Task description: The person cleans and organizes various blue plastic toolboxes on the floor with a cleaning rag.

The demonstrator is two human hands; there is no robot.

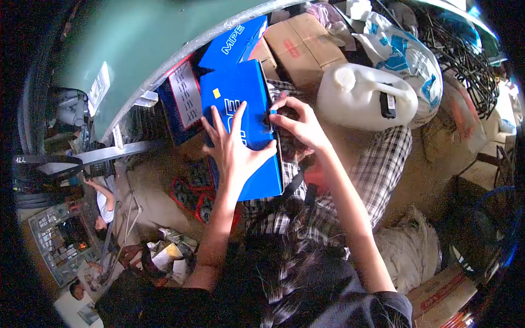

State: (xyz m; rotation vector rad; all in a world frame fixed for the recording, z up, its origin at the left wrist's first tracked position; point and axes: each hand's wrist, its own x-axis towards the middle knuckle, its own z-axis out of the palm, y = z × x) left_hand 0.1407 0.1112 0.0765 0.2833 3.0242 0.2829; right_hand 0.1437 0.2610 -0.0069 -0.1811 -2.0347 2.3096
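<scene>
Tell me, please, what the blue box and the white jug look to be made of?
Blue box: likely cardboard with a smooth printed finish; flat panels, crisp folded edges, white lettering. The left hand lies flat on it.
White jug: probably plastic, matte and slightly translucent; it has rounded moulded shoulders.

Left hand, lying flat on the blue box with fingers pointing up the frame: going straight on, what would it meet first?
Probably only more of the blue box under the left hand, then the second blue MPE box above it; depth between the boxes is unclear.
</scene>
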